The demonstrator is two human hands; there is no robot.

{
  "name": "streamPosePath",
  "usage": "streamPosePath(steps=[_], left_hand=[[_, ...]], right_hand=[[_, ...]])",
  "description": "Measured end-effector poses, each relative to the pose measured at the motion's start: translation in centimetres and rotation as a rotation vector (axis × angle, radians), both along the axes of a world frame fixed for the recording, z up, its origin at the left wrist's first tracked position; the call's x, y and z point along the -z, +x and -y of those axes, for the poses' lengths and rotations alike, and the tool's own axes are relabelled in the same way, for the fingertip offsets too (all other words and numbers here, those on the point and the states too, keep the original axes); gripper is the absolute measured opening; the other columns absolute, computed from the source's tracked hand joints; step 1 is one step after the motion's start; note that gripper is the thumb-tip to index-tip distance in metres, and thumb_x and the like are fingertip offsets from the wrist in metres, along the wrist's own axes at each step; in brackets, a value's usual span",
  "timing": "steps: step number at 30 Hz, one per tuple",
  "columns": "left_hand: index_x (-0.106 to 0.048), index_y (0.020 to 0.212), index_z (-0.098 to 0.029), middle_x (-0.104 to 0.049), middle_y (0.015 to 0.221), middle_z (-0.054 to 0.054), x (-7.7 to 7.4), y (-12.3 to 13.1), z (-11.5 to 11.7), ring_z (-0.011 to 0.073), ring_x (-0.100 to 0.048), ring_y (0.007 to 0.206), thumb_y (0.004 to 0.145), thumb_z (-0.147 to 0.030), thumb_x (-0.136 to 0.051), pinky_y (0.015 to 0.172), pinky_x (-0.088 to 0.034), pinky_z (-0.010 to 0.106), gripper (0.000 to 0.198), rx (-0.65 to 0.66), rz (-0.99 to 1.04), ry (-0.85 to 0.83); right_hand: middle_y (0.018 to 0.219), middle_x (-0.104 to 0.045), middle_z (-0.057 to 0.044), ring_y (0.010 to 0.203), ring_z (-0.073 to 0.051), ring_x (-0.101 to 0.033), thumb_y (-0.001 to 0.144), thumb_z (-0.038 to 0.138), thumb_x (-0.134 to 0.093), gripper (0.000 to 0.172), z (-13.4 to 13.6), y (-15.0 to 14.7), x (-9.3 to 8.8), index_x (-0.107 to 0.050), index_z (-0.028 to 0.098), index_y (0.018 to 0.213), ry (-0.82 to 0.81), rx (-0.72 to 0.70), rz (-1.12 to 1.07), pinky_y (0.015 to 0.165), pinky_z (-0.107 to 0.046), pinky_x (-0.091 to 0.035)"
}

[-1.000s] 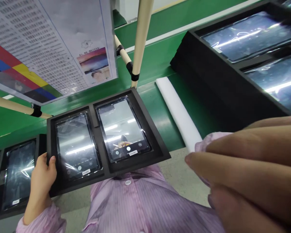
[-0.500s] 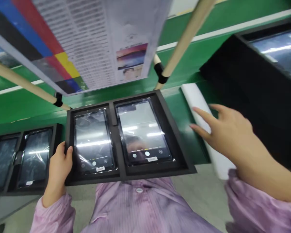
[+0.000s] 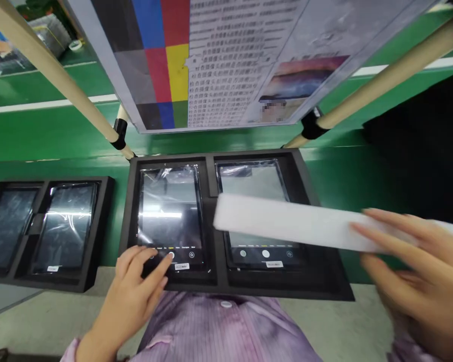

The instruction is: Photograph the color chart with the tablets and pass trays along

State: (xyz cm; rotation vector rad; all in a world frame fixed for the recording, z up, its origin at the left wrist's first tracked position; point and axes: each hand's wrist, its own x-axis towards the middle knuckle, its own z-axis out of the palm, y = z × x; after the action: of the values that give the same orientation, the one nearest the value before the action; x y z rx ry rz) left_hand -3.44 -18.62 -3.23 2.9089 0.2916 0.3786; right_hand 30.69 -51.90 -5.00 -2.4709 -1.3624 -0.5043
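Note:
A black foam tray (image 3: 222, 290) with two compartments lies before me, a tablet in each. Both tablets show a camera screen with a round white button. Over the lower edge of the left tablet (image 3: 169, 201) is my left hand (image 3: 136, 286), fingers apart and index fingertip at the white button. My right hand (image 3: 419, 266), blurred, grips one end of a long white bar (image 3: 283, 217). The bar reaches across the right tablet (image 3: 249, 178) and hides its middle. Whether the bar touches the screen, I cannot tell.
A second foam tray (image 3: 86, 281) with two tablets lies at left. Above the middle tray, a printed chart (image 3: 241, 70) with colour blocks hangs between tan poles (image 3: 56, 75). A large black shape (image 3: 426, 151) stands at right on the green table (image 3: 335, 166).
My right hand has picked up the white bar from the table and swung it left over the right tablet. My left hand has moved from the tray's left edge onto the left tablet.

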Motion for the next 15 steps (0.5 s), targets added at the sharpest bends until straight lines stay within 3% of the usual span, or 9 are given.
streamPosePath(steps=[2,5,10,15], left_hand=[[-0.066,0.128,-0.027,-0.054,0.114,0.011,0.4,-0.2,0.8,0.0299,-0.047,0.113,0.094,-0.018,-0.057,0.097,-0.045,0.048,0.036,-0.022,-0.023,-0.004],[-0.067,0.126,-0.025,-0.052,0.110,0.012,1.0,-0.2,1.0,0.0303,-0.045,0.110,0.095,-0.020,-0.056,0.096,-0.043,0.051,0.034,-0.072,0.011,-0.008],[-0.070,0.120,-0.022,-0.050,0.104,0.010,1.0,0.1,0.6,0.0285,-0.045,0.103,0.095,-0.023,-0.055,0.093,-0.042,0.049,0.029,-0.059,0.089,-0.038],[-0.070,0.118,-0.021,-0.051,0.102,0.009,0.9,0.6,0.4,0.0273,-0.045,0.099,0.095,-0.025,-0.056,0.092,-0.041,0.048,0.027,-0.025,0.070,-0.011]], right_hand=[[0.134,-0.058,-0.006,0.111,-0.029,-0.063,0.094,0.021,-0.048,0.066,-3.7,0.4,-1.1,-0.033,0.051,0.151,-0.008,-0.212,-0.030,0.100,-0.052,-0.046],[0.130,-0.062,-0.008,0.108,-0.028,-0.064,0.095,0.018,-0.046,0.056,-7.0,1.5,-1.0,-0.046,0.042,0.145,-0.057,-0.308,-0.038,0.097,-0.050,-0.045],[0.128,-0.064,-0.009,0.108,-0.030,-0.064,0.093,0.017,-0.047,0.046,-7.4,2.5,0.3,-0.058,0.039,0.132,-0.081,-0.293,-0.121,0.095,-0.052,-0.043],[0.126,-0.064,-0.010,0.108,-0.030,-0.064,0.091,0.014,-0.049,0.039,-7.6,2.2,0.4,-0.064,0.034,0.121,-0.037,-0.275,-0.130,0.094,-0.050,-0.045]])
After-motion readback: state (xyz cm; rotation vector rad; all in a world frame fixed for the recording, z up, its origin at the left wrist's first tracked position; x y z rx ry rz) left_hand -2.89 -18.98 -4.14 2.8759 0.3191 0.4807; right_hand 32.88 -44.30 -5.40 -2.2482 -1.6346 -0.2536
